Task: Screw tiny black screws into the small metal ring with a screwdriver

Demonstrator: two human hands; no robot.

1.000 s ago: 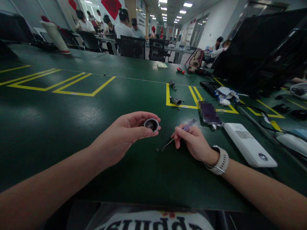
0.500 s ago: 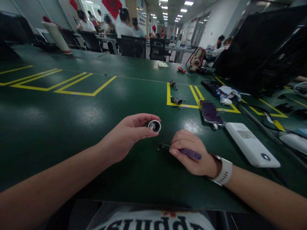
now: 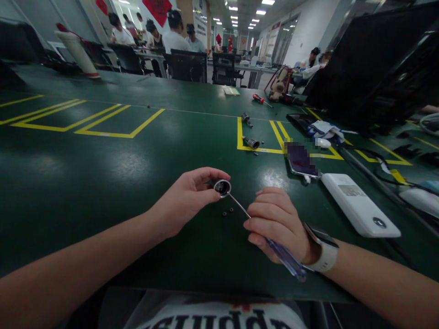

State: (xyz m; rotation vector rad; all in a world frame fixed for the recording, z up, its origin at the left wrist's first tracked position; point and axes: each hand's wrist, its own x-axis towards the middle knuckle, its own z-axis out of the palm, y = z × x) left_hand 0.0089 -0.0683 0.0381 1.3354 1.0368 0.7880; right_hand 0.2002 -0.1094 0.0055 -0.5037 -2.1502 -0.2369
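Note:
Between the thumb and fingers of my left hand [image 3: 187,198] is a round metal cup-shaped part [image 3: 222,188], its open end facing me and a dark inside showing. My right hand [image 3: 276,224] is closed around a screwdriver [image 3: 286,259] with a clear purple handle. The thin shaft slants up and left, its tip at the rim of the metal part; whether it touches cannot be made out. Two tiny dark ring-like pieces, one of them a small nut-like ring [image 3: 224,214], lie on the green table [image 3: 164,265] below the hands.
Two metal fittings, one a flared socket [image 3: 252,142], lie by yellow tape. To the right are a phone [image 3: 302,160], a white power bank [image 3: 360,204], a cloth [image 3: 325,130] and cables. A red screwdriver [image 3: 262,100] lies farther back. People sit beyond the table.
My right hand has turned the screwdriver, bringing its tip from the small rings on the table up to the metal part. My left hand has tilted that part and lowered it slightly.

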